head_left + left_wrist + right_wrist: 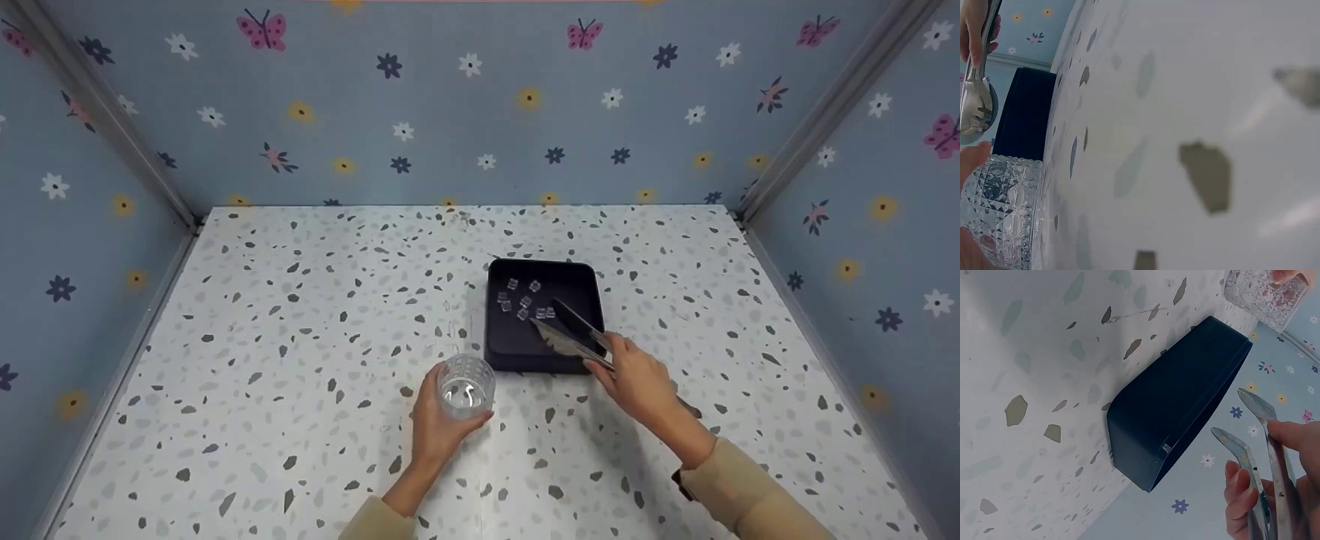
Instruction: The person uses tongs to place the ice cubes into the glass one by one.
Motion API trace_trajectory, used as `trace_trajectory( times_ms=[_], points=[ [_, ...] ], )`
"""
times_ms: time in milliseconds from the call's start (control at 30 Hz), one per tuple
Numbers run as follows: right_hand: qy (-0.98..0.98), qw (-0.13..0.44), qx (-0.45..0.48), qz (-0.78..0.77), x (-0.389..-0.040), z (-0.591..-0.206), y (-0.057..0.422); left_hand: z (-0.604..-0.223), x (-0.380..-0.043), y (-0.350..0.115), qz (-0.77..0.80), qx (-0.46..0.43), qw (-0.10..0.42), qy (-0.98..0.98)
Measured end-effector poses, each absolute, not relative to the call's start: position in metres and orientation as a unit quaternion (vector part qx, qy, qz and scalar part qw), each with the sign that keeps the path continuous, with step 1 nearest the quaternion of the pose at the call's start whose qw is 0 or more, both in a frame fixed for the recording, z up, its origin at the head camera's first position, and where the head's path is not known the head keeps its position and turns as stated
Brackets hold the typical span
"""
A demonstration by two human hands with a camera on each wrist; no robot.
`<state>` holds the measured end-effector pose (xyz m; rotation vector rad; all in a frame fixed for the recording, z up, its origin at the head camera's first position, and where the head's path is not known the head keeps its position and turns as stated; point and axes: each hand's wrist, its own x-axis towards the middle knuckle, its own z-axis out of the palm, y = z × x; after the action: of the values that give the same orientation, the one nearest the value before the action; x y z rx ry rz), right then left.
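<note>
Left hand (439,429): curled round a clear glass (465,407), presumably to steady it, just beside the near left corner of the tray.
Right hand (643,384): gripping metal tongs (571,348) by both arms, apparently leaving the tips parted for picking at small pieces; contact with any piece cannot be told.
Black tray (536,363): on the speckled table (300,450), likely set centrally for easy reach.
Clear cubes (526,301): several, loose in the tray.
Patterned wall (480,112): behind.
Views: head alone shows the cubes; left wrist, the glass's cut facets; right wrist, the gap between the tong tips.
</note>
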<state>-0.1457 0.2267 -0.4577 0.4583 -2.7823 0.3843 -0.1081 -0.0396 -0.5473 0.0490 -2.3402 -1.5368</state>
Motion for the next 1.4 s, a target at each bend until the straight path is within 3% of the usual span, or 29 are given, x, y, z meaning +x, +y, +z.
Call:
trace_trajectory(
  times_ms=[1400],
  points=[
    [-0.991, 0.107, 0.056, 0.063, -0.203, -0.474, 0.211, -0.548, -0.101, -0.016, -0.559, -0.028, 0.168, -0.812]
  ],
)
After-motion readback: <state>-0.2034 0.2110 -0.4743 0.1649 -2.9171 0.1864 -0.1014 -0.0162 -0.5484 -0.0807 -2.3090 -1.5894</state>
